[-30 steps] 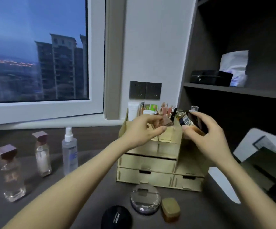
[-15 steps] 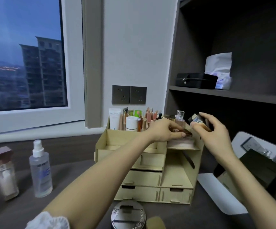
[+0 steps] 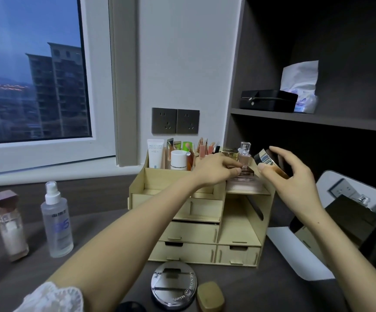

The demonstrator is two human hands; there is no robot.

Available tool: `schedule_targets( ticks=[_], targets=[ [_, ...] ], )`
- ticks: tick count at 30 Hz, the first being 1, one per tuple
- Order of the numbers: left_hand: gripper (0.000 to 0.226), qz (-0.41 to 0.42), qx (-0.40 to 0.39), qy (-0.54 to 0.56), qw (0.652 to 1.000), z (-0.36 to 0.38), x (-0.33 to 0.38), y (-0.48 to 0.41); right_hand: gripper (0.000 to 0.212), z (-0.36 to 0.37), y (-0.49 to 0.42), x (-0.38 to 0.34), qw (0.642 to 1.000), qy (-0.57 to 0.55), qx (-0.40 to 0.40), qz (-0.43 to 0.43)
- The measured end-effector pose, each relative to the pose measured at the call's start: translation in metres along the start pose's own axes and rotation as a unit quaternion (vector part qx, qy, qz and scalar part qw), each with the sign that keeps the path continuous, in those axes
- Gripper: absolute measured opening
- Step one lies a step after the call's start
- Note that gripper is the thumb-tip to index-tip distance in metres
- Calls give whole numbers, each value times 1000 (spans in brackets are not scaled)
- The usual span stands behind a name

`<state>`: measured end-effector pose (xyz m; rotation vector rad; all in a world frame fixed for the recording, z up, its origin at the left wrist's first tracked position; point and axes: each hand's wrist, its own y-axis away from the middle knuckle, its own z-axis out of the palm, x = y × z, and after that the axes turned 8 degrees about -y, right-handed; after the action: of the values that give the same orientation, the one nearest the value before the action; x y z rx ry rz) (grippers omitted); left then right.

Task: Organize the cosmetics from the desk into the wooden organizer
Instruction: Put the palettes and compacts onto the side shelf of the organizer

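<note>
The pale wooden organizer (image 3: 191,251) stands mid-desk, its top slots holding tubes, a white jar and brushes. My left hand (image 3: 216,170) reaches over its top right shelf and pinches a small dark item against a clear perfume bottle (image 3: 244,157) that stands there. My right hand (image 3: 292,176) hovers just right of that shelf, gripping a round dark compact with a gold rim (image 3: 270,162), tilted on edge. On the desk stand a clear spray bottle (image 3: 57,221) and a bottle with a rose cap (image 3: 10,226). A silver round compact (image 3: 173,284) and a small gold case (image 3: 210,297) lie in front.
A black round item (image 3: 129,307) peeks in at the bottom edge. A tilted mirror (image 3: 349,219) on a white base stands right of the organizer. Dark shelving rises behind at right, holding a black box (image 3: 268,100) and a tissue pack. A window and wall sockets are at the back.
The view shifted right and closer. My left hand moved from the organizer's middle top to the right shelf beside the perfume bottle. My right hand kept the compact and stayed near that shelf.
</note>
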<state>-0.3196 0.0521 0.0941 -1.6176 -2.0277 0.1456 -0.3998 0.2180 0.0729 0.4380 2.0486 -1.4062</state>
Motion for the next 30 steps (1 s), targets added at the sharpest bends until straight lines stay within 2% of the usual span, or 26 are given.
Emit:
schedule_targets(
  ticks=[4,8,13,20,26,30],
  targets=[
    [35,4,-14,-14,1000,-2,3,2,53,-2,4,-3,1000,6,-7,5],
    [38,0,-29,59,998,-2,2,7,51,-4,11,-13,1000,0,-20,-1],
    [34,-45,37,169,984,-13,-5,31,59,-10,39,-32,991,-20,-128,-29],
    [20,-77,53,145,985,-22,-30,108,55,-7,90,-3,968,39,-239,71],
    [15,-153,25,65,986,-10,-66,175,55,22,106,26,973,141,-170,72],
    [11,-207,-11,17,978,-3,-74,203,56,43,112,29,964,188,-165,92]
  ],
)
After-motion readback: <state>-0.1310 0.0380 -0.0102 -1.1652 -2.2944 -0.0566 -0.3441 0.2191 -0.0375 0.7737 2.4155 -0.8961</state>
